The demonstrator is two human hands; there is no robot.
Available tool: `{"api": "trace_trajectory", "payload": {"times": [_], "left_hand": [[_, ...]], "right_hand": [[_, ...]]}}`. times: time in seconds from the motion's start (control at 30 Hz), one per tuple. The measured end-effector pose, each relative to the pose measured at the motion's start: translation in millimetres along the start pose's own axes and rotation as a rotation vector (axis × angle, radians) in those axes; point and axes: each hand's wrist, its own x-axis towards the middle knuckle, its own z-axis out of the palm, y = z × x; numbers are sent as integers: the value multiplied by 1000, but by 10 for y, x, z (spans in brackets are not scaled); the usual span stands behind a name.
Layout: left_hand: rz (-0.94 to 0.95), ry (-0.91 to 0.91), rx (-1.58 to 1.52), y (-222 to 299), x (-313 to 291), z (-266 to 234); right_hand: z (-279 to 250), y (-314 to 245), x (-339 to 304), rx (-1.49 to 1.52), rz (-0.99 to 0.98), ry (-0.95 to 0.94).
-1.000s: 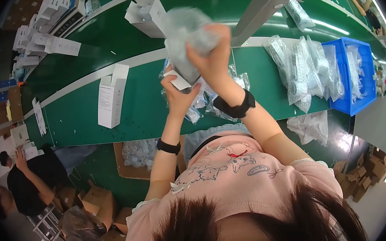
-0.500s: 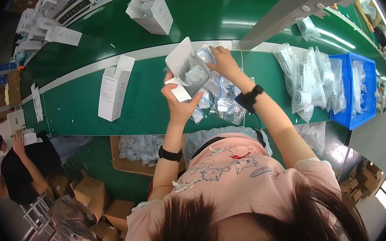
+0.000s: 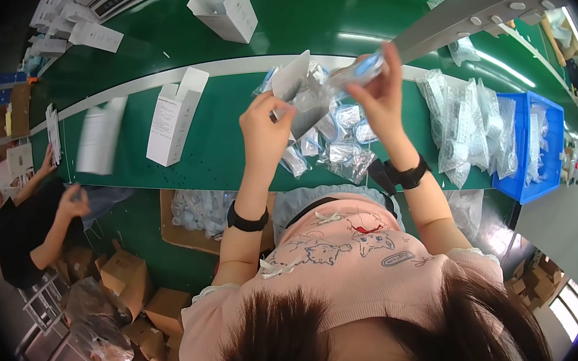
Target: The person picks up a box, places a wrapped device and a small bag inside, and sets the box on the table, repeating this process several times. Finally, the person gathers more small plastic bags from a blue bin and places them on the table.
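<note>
My left hand [image 3: 266, 121] grips an open white carton [image 3: 293, 77] by its near side, fingers bent around it. The carton tilts, its flap raised, with something in clear plastic inside. To its right, my right hand [image 3: 384, 98] pinches a clear plastic packet [image 3: 362, 69] with a blue and white item in it, lifted beside the carton's mouth and blurred by motion. Under and beside both hands, several similar clear packets [image 3: 346, 123] lie in a loose pile on the green bench [image 3: 230, 151].
Left of my hands stands a white carton [image 3: 172, 125], with a blurred one [image 3: 97, 143] farther left near a co-worker [image 3: 22, 223]. Another carton [image 3: 224, 16] stands on the far bench. Bagged parts [image 3: 465, 129] and a blue bin [image 3: 534, 157] are right, below a grey metal post [image 3: 467, 10].
My right hand has moved right and up from the pile, now with a packet in it. My left hand has shifted on the carton. Another white carton has appeared on the bench's left.
</note>
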Motion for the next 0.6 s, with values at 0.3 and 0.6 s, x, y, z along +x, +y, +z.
{"api": "trace_trajectory", "payload": {"times": [0.3,0.6], "left_hand": [[-158,54,-81,-163,121,-100],[-37,141,753,-1276,361,-652]], "right_hand": [[193,116,35,-942,-620,-755],[247,589,150,-150,314,-547]]}}
